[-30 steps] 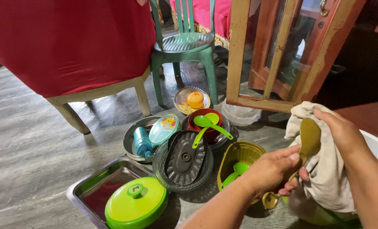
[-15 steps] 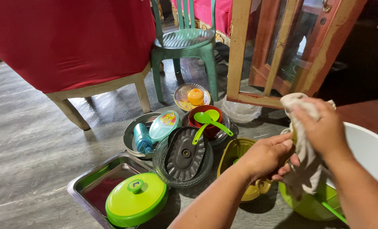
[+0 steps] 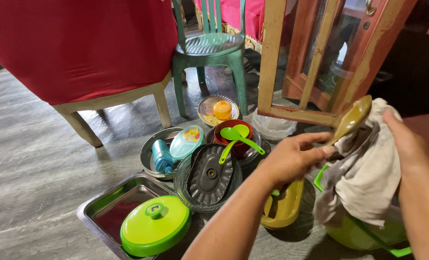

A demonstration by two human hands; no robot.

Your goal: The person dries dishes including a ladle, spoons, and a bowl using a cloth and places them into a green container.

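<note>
Head view, one entry per item.

Left hand (image 3: 291, 159): reaches in from the near edge, fingers pinching the handle end of an olive-green ladle (image 3: 351, 119). The grip is closed on the handle.

Ladle: held in the air at the right of the scene, bowl tilted up and away toward the wooden cabinet door (image 3: 315, 58), handle running down into the left hand. It sits between the two hands, touching both the fingers and the cloth.

Right hand (image 3: 407, 144): at the far right, wrapped in a pale grey cloth (image 3: 368, 178) that it presses against the ladle; its fingers are closed over the fabric, which drapes down over a green bucket (image 3: 363, 233).

Handling note, as a judgement: the wiping goes best with the left-hand pinch kept firm and low on the handle so the cloth can run the whole bowl, and with the loose cloth tail kept out of the yellow basket (image 3: 284, 207) below.

Floor items, left of the hands: lime-green lidded pot (image 3: 154, 231) in a steel tray (image 3: 103, 207); dark fluted mould (image 3: 212, 175) on a glass dish; green spoon (image 3: 238, 139) over red bowls; blue cup (image 3: 161, 156); orange ball-shaped thing (image 3: 222, 110) on a plate. Farther off: green plastic chair (image 3: 209, 53).
</note>
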